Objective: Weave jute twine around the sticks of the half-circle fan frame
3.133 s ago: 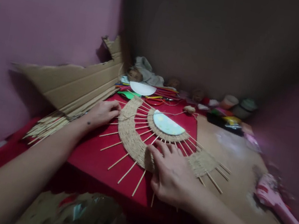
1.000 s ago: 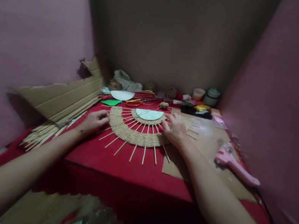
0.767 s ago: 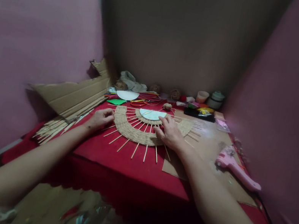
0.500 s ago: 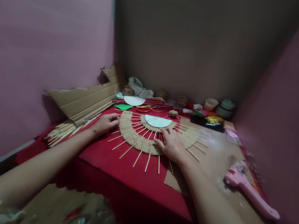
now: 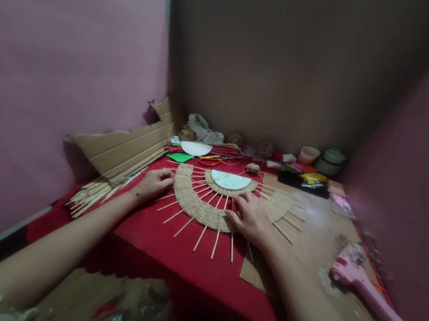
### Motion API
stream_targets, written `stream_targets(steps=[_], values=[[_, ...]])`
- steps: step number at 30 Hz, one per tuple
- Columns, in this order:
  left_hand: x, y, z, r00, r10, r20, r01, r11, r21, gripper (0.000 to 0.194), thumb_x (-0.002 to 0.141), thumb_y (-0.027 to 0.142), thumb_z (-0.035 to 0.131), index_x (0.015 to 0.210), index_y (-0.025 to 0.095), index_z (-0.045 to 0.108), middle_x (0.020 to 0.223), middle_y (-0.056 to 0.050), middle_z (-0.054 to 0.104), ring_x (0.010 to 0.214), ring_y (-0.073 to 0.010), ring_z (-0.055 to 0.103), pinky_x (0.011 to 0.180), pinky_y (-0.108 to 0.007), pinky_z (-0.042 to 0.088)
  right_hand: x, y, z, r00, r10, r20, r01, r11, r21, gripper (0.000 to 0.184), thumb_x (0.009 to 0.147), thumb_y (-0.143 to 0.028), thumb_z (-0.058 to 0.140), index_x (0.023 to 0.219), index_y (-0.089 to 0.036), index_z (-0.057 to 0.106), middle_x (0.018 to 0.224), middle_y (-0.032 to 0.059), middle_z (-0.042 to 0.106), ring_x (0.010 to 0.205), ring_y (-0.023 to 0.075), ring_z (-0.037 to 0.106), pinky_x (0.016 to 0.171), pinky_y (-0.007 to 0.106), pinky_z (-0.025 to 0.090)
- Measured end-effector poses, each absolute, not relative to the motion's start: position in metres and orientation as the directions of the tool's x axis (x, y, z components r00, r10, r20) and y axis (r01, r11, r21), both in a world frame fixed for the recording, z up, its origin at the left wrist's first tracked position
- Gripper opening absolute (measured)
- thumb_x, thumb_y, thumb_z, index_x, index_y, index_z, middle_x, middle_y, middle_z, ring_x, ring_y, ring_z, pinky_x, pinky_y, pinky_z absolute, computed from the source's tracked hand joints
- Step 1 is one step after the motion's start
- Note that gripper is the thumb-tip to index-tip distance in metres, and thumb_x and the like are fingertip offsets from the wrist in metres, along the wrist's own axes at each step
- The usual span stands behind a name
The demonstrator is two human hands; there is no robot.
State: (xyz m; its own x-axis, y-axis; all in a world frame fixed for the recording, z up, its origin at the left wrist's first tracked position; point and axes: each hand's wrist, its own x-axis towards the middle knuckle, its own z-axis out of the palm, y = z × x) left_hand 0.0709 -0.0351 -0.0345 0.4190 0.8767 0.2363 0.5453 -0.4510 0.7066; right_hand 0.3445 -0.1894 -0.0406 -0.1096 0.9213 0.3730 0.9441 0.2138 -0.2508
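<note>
Woven fan [image 5: 197,208] lies flat in front of us, its curved band facing our body, partly on the red cloth [image 5: 167,238] and partly on the flat cardboard [image 5: 310,244] to the right. Both our forearms reach in from the lower corners of the view and slant inward. Our left hand [image 5: 155,183] is at the fan's left edge, back of the hand up, wrist nearly straight, fingers curled in and the thumb brought up to the fingertips in a closed pinch; we cannot tell whether twine or a stick end sits between them. Our right hand [image 5: 251,219] is palm down over the band, right of the middle, wrist a little bent, fingers reaching forward over the sticks between the outer band and the inner one, the thumb held apart and pointing left. That hand is open, the fingers loosely bent rather than closed around anything. A pale blue half circle [image 5: 229,181] sits inside the inner band, and a small ball of twine [image 5: 252,168] rests just beyond it. Orange-handled scissors [image 5: 210,161] lie behind the fan, loose sticks [image 5: 92,194] lie beside our left forearm, and a pink glue gun [image 5: 373,296] rests on the cardboard, right of our right forearm.
</note>
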Motion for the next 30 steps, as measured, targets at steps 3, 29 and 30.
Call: stream_targets(steps=[3,29,30], values=[[0.071,-0.036,-0.034,0.414,0.881,0.231,0.546,-0.443,0.711,0.018,0.07,0.034,0.049,0.067,0.017,0.055,0.043,0.007,0.045,0.041,-0.0086,0.037,0.044,-0.021,0.029,0.346,-0.189,-0.043,-0.107,0.912,0.396,0.932,0.23,-0.279,0.035,0.087,-0.037,0.054,0.113,-0.015,0.061,0.11,0.0119,0.058,0.101,0.0231,0.052,0.088,0.038,0.039],[0.072,-0.051,-0.033,0.569,0.804,0.173,0.452,-0.481,0.751,0.015,0.071,0.029,0.052,0.067,0.015,0.057,0.052,0.005,0.048,0.045,-0.0074,0.041,0.043,-0.019,0.029,0.341,-0.192,-0.032,0.214,0.939,0.27,0.972,-0.177,-0.153,0.035,0.091,-0.037,0.044,0.113,-0.015,0.06,0.108,0.0139,0.06,0.101,0.0266,0.056,0.086,0.039,0.038],[0.072,-0.051,-0.033,0.569,0.804,0.17,0.445,-0.476,0.759,0.013,0.07,0.027,0.051,0.066,0.015,0.055,0.052,0.005,0.048,0.045,-0.007,0.041,0.043,-0.019,0.029,0.34,-0.192,-0.032,0.219,0.938,0.269,0.971,-0.183,-0.151,0.035,0.091,-0.037,0.045,0.113,-0.015,0.06,0.108,0.0134,0.06,0.101,0.0264,0.056,0.086,0.038,0.038]])
